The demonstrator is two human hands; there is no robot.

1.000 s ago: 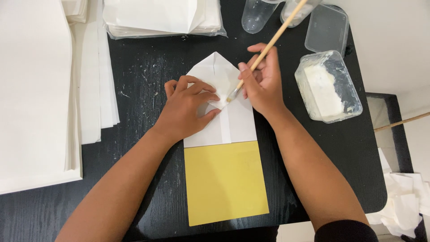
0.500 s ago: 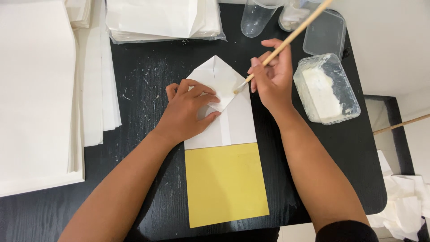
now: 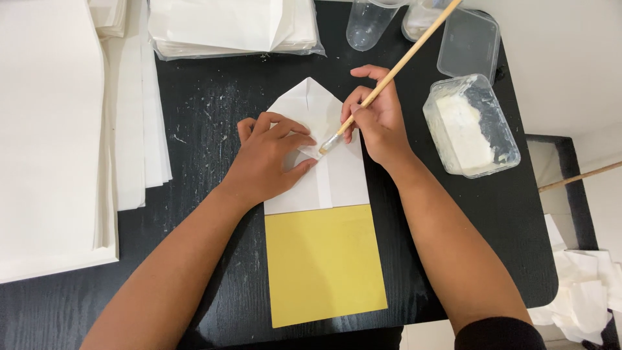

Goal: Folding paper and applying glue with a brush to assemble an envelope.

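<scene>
At the middle of the black table (image 3: 194, 116), the left hand (image 3: 269, 159) presses open fingers flat on the folded white paper (image 3: 337, 175) while the right hand (image 3: 379, 120) grips a brush (image 3: 389, 74) whose tip touches it.

A black surface (image 3: 214, 110) carries white folded paper (image 3: 337, 175) under the fingers (image 3: 291, 139), a yellow sheet (image 3: 321, 262) below them, paper stacks (image 3: 52, 142) leftward, and a paste tub (image 3: 470, 126) rightward.
</scene>
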